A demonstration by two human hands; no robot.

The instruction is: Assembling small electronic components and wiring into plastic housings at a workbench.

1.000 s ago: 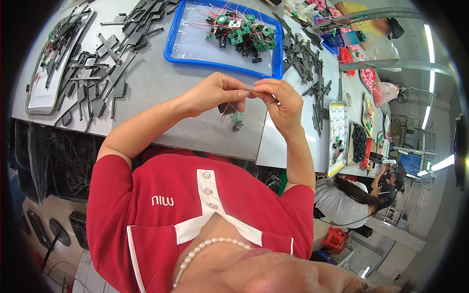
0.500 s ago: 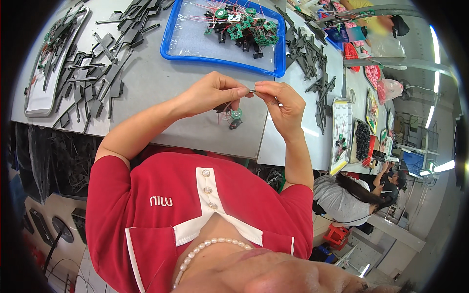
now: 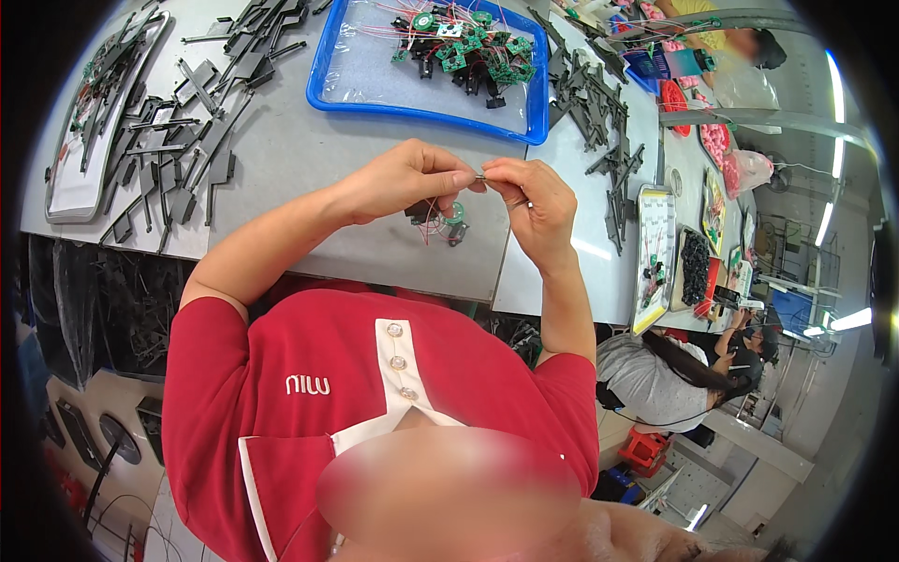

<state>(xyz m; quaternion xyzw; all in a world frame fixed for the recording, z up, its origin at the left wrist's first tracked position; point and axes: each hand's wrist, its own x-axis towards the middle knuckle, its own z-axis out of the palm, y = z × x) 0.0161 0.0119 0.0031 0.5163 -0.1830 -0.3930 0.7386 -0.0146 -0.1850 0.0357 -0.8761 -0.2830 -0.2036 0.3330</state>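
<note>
Left hand: While your forearms reach in over the table [image 3: 365, 253] from its near edge, your left hand [image 3: 421, 180] has thumb and fingers pressed together at the tips, pinching one end of a thin piece [image 3: 480, 177].
Right hand: Your right hand [image 3: 538, 197] pinches the other end between thumb and forefinger, with a ring on one finger.
Thin piece: It spans the short gap between your fingertips, above the middle of the table; it is too small to name more closely.
Green board: Just below your left fingers is a round green board [image 3: 456, 214] with red wires [image 3: 431, 225], beside a black part [image 3: 418, 214] that your fingers partly cover. You cannot tell here whether these hang or rest.
Blue tray: Beyond your hands, toward the far edge of the table, stands a blue tray [image 3: 323, 66] bearing a heap of wired circuit boards [image 3: 468, 58].
Black frames: Thin black frames [image 3: 192, 140] lie scattered toward the table's left edge; more black frames [image 3: 595, 108] lie right of the blue tray.
White tray: At the table's left edge, a white tray [image 3: 75, 199] holds dark parts and green boards.
Right side: A yellow-edged tray [image 3: 644, 314] sits near the right edge, and past it a co-worker in grey [image 3: 655, 379] bends forward.
</note>
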